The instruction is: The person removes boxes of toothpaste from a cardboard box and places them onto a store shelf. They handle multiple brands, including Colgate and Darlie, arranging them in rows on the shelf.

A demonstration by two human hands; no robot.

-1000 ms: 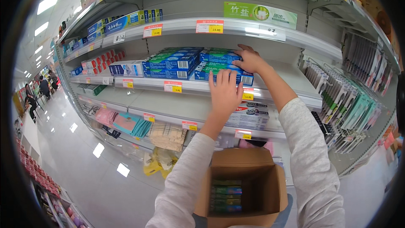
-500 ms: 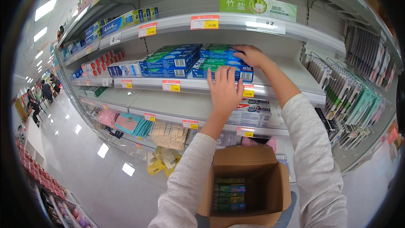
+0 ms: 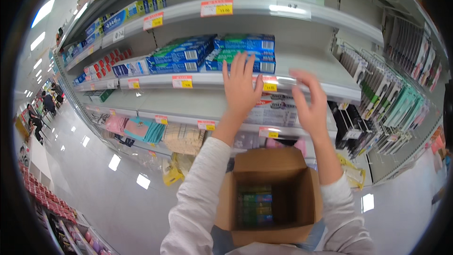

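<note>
A stack of blue-and-green toothpaste boxes [image 3: 257,42] stands on the middle shelf [image 3: 302,63], near its front edge. The fingers of my left hand [image 3: 241,87] are spread and overlap the front of this stack; whether the fingertips touch it I cannot tell. To the right, my right hand [image 3: 310,106] is apart from the boxes, in front of the shelf edge. Its fingers are parted, somewhat blurred, with nothing between them. Below my arms an open cardboard box [image 3: 269,160] holds several toothpaste boxes [image 3: 255,205] along its left side.
Another toothpaste stack [image 3: 181,54] sits left of the first one. White cartons [image 3: 276,111] stand on the shelf below, over folded towels [image 3: 184,139]. Toothbrush packs [image 3: 391,99] hang at the right. Tiled floor [image 3: 108,193] extends left, with people in the distance.
My right hand has come off the top of the stack and moved down and toward me. My left hand stays at the front of the stack. The view has shifted slightly.
</note>
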